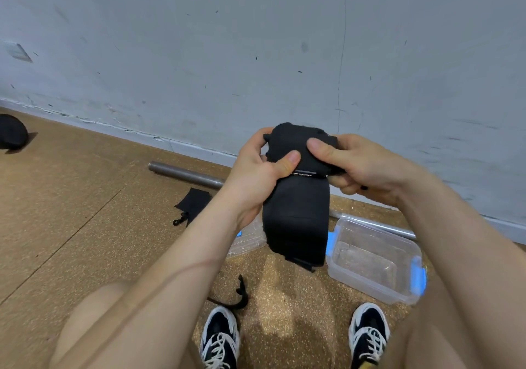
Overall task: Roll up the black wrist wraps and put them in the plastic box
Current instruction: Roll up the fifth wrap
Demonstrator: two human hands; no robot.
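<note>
A black wrist wrap [296, 215] hangs in front of me, its top end partly rolled into a bundle. My left hand [256, 175] grips the bundle from the left, thumb pressed on its front. From the right, my right hand [350, 166] pinches the same rolled end, thumb on top. The loose tail droops down toward the floor. A clear plastic box [375, 260] with blue clips sits open on the cork floor at the lower right. A second black wrap [193, 200] lies on the floor to the left, partly behind my left forearm.
The box's clear lid [250, 240] lies behind my left wrist. A metal bar [185, 173] runs along the white wall's base. A black strap [237, 294] lies near my two shoes. A dark round object [11, 132] sits at the far left.
</note>
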